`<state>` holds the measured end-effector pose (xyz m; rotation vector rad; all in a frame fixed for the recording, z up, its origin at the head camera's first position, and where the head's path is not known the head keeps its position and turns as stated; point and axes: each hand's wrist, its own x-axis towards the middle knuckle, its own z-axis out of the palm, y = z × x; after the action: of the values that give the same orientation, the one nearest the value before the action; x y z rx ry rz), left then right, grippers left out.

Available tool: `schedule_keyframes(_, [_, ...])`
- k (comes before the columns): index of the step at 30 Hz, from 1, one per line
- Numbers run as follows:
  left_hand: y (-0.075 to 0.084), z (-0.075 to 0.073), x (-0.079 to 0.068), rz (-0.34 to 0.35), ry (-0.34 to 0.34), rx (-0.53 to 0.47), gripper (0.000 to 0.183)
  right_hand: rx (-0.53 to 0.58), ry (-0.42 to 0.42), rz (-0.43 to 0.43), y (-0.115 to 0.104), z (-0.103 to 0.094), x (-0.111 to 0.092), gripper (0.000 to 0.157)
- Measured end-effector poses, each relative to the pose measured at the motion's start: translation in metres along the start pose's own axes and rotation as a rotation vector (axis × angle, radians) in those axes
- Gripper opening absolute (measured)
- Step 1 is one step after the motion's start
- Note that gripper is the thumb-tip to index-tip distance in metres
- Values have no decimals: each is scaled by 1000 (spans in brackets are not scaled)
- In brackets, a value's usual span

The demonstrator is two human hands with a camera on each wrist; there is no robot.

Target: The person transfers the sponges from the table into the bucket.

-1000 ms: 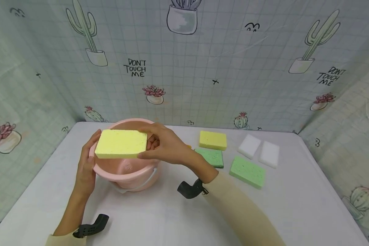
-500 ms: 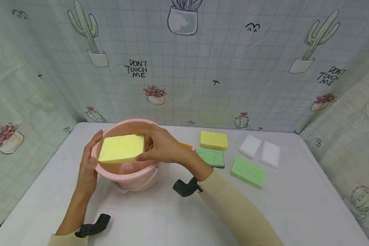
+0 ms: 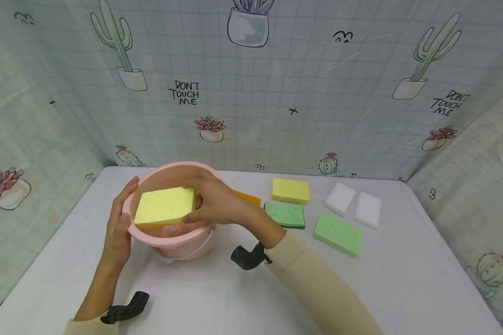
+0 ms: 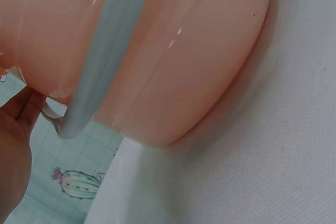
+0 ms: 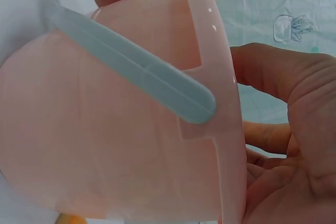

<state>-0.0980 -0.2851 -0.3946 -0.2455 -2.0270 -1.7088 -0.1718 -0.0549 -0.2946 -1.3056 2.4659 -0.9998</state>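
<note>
Yellow sponge (image 3: 165, 205), likely light and squashy, best held by an end, hangs between my hands at the mouth of the pink bucket (image 3: 167, 242), right hand (image 3: 215, 200) pinching it, left hand (image 3: 119, 225) straight-fingered against the bucket.

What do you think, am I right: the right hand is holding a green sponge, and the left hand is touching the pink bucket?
Not quite: the head view shows the sponge in the right hand is yellow, not green. The left hand is touching the pink bucket.

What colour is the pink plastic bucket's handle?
The curved handle is pale blue-grey, clearest in the right wrist view.
</note>
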Motion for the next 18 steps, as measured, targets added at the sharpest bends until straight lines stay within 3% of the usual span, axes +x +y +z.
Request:
schedule_keyframes(7, [-6,-3,1,9,-8,-12,59,70,-4,-8,1,-3,0,44])
schedule_keyframes(13, [-5,-5,1,36,-32,-47,59,26,12,10,0,-4,2,32])
schedule_keyframes(18, [-3,-4,2,11,-24,-65,60,2,5,15,-1,-3,3,33])
